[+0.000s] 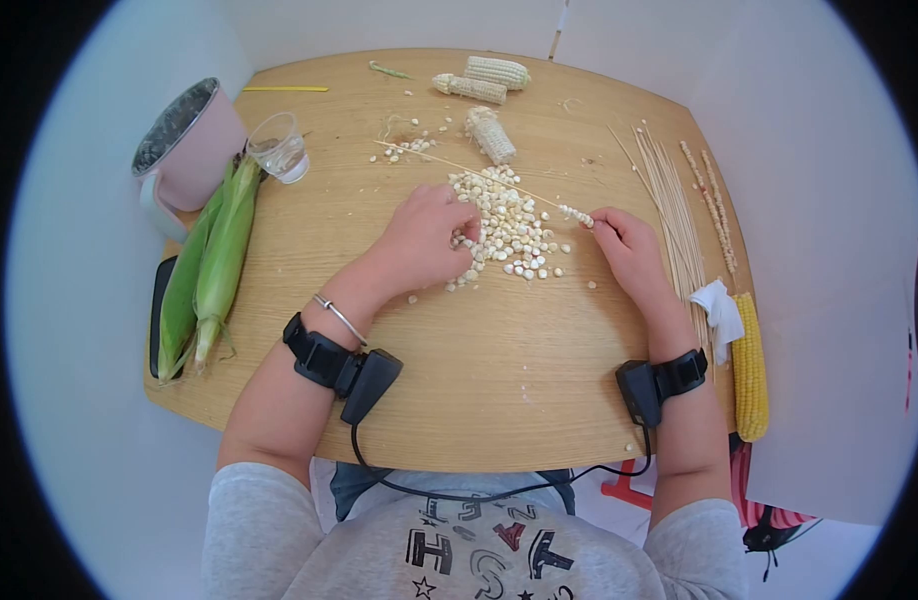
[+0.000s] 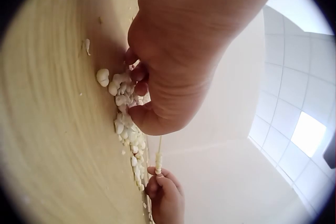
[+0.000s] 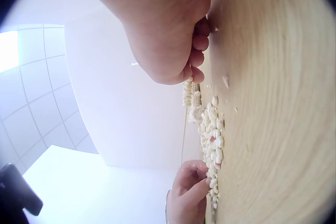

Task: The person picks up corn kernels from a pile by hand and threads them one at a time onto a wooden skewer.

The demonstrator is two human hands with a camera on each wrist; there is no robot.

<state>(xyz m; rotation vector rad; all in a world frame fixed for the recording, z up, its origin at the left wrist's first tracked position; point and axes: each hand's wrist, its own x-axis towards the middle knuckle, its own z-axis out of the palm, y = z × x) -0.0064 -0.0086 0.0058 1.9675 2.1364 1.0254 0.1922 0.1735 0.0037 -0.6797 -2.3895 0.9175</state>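
A thin wooden skewer (image 1: 479, 180) with several white corn kernels (image 1: 576, 215) threaded near its right end is pinched between the thumb and fingertips of my right hand (image 1: 629, 250). Its bare length slants up and left over the kernel pile. My left hand (image 1: 429, 235) is at the left side of the pile of loose white kernels (image 1: 514, 220), fingers bent and fingertips among them. In the left wrist view, kernels (image 2: 123, 90) show between the thumb and the other fingers; I cannot tell whether one is gripped.
Stripped cobs (image 1: 491, 135) lie beyond the pile. At left are a pink pot (image 1: 194, 150), a clear cup (image 1: 281, 150) and green-husked corn (image 1: 224, 250). Bare skewers (image 1: 669, 200), filled skewers (image 1: 714, 205), a white tissue (image 1: 717, 310) and a yellow cob (image 1: 749, 370) lie at right.
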